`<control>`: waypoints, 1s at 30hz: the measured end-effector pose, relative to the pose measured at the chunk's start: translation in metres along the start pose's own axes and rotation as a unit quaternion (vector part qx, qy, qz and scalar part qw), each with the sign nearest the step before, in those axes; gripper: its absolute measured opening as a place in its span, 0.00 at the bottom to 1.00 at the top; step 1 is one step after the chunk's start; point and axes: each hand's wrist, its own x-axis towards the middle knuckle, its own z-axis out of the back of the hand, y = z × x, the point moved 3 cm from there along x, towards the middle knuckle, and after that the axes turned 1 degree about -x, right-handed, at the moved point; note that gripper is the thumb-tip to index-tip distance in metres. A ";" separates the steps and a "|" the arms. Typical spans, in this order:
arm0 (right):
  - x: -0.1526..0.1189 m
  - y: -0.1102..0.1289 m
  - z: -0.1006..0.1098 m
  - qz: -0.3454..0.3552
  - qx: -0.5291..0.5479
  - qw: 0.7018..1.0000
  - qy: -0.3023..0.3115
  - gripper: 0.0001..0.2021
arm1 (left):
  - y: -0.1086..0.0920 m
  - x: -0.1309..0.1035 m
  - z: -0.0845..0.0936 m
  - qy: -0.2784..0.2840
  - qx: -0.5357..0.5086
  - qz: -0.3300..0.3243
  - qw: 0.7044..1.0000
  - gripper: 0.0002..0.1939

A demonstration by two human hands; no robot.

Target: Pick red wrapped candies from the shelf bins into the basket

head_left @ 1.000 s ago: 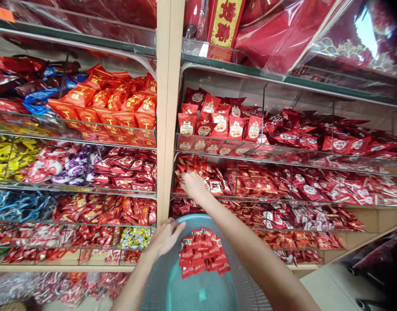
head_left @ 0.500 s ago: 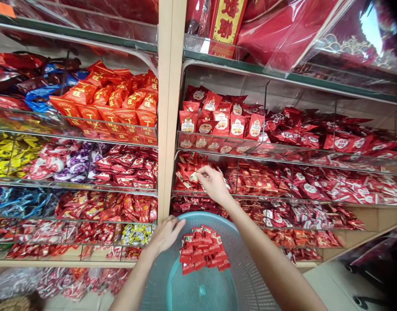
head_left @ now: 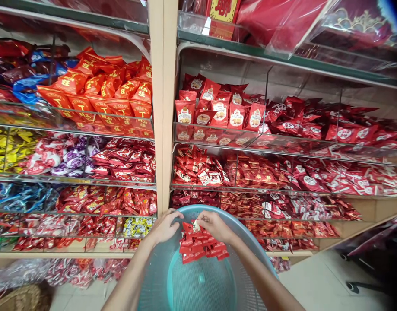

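A blue-green plastic basket (head_left: 250, 276) with a mesh-like wall is in front of me, below the shelves. My left hand (head_left: 165, 226) grips its far-left rim, thumb on the inner side. Inside the basket, my right hand (head_left: 214, 225) pinches a small candy packet (head_left: 195, 225) with a cream face showing between thumb and fingers. Right beneath it lies a cluster of red candy packets (head_left: 203, 247), laid overlapping in rows. Part of the cluster is hidden by my right hand.
Divided shelf bins of mostly red wrapped sweets (head_left: 198, 166) rise beyond the basket. A wooden upright (head_left: 162, 108) parts the left and right shelves. Plastic bags of sweets (head_left: 75, 272) lie at lower left near a woven basket (head_left: 21, 298); chair wheels (head_left: 354, 285) stand at right.
My right hand has come down from the bin of red-and-cream packets into the basket with a packet. My left hand stays at the rim. The view has shifted slightly.
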 end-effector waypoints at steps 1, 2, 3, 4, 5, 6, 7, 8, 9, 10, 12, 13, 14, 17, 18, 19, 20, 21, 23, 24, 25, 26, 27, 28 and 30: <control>0.002 -0.003 -0.003 0.005 -0.014 1.000 -0.006 0.11 | 0.000 0.000 0.001 0.004 -0.003 -0.008 1.000 0.14; 0.003 -0.005 -0.005 0.009 -0.027 1.000 -0.011 0.11 | -0.001 0.000 0.001 0.009 -0.005 -0.017 1.000 0.12; 0.004 -0.006 -0.007 0.013 -0.036 0.999 -0.016 0.10 | -0.001 0.000 0.002 0.013 -0.006 -0.024 1.000 0.10; 0.005 -0.008 -0.008 0.014 -0.043 0.999 -0.021 0.10 | -0.001 0.001 0.002 0.018 -0.009 -0.031 0.999 0.10; 0.005 -0.009 -0.009 0.013 -0.045 0.999 -0.026 0.10 | -0.001 0.001 0.002 0.022 -0.011 -0.036 0.999 0.11; 0.005 -0.011 -0.010 0.011 -0.045 0.998 -0.032 0.09 | -0.001 0.001 0.002 0.024 -0.015 -0.039 0.999 0.13; 0.005 -0.013 -0.010 0.008 -0.042 0.998 -0.039 0.09 | 0.000 0.002 0.002 0.025 -0.018 -0.040 0.999 0.14; 0.006 -0.015 -0.009 0.005 -0.039 0.998 -0.048 0.09 | 0.000 0.003 0.001 0.026 -0.022 -0.041 0.999 0.15; 0.006 -0.017 -0.008 0.002 -0.034 0.998 -0.057 0.09 | 0.001 0.003 0.001 0.025 -0.025 -0.040 0.999 0.16; 0.006 -0.019 -0.007 -0.002 -0.025 0.997 -0.066 0.10 | 0.001 0.004 0.000 0.023 -0.028 -0.039 0.999 0.17; 0.007 -0.022 -0.005 -0.012 0.001 0.997 -0.080 0.11 | 0.001 0.004 0.000 0.017 -0.030 -0.034 0.999 0.17; 0.008 -0.023 -0.004 -0.016 0.016 0.996 -0.085 0.12 | 0.001 0.005 0.000 0.014 -0.029 -0.032 0.999 0.17; 0.009 -0.024 -0.004 -0.020 0.032 0.995 -0.089 0.12 | 0.001 0.005 0.000 0.012 -0.028 -0.030 0.999 0.16; 0.010 -0.024 -0.006 -0.032 0.083 0.991 -0.097 0.13 | -0.002 0.005 0.001 0.007 -0.025 -0.033 0.999 0.16; 0.010 -0.024 -0.007 -0.045 0.108 0.989 -0.095 0.13 | -0.002 0.005 0.002 0.005 -0.027 -0.034 0.999 0.16; 0.010 -0.024 -0.009 -0.061 0.138 0.984 -0.093 0.14 | -0.002 0.005 0.002 0.003 -0.029 -0.035 0.999 0.16; 0.009 -0.023 -0.011 -0.079 0.171 0.978 -0.090 0.14 | -0.002 0.005 0.002 0.001 -0.032 -0.035 0.999 0.16; 0.008 -0.023 -0.013 -0.098 0.204 0.970 -0.086 0.15 | -0.002 0.005 0.002 0.000 -0.035 -0.035 0.999 0.16; 0.006 -0.021 -0.017 -0.133 0.256 0.955 -0.073 0.17 | -0.001 0.006 0.001 -0.004 -0.041 -0.036 0.998 0.16; 0.006 -0.020 -0.020 -0.147 0.270 0.950 -0.064 0.19 | -0.001 0.006 0.001 -0.006 -0.043 -0.038 0.998 0.17; 0.005 -0.020 -0.023 -0.160 0.276 0.946 -0.053 0.20 | -0.001 0.006 0.001 -0.007 -0.044 -0.040 0.998 0.17; 0.005 -0.020 -0.025 -0.169 0.276 0.945 -0.042 0.21 | -0.001 0.007 0.001 -0.007 -0.045 -0.041 0.998 0.17; 0.006 -0.020 -0.027 -0.173 0.274 0.945 -0.036 0.21 | -0.001 0.007 0.001 -0.006 -0.045 -0.040 0.998 0.17; 0.006 -0.020 -0.028 -0.171 0.271 0.947 -0.036 0.20 | -0.002 0.007 0.001 -0.006 -0.045 -0.038 0.998 0.17; 0.008 -0.021 -0.026 -0.164 0.268 0.948 -0.047 0.20 | -0.004 0.006 0.002 -0.010 -0.044 -0.033 0.998 0.18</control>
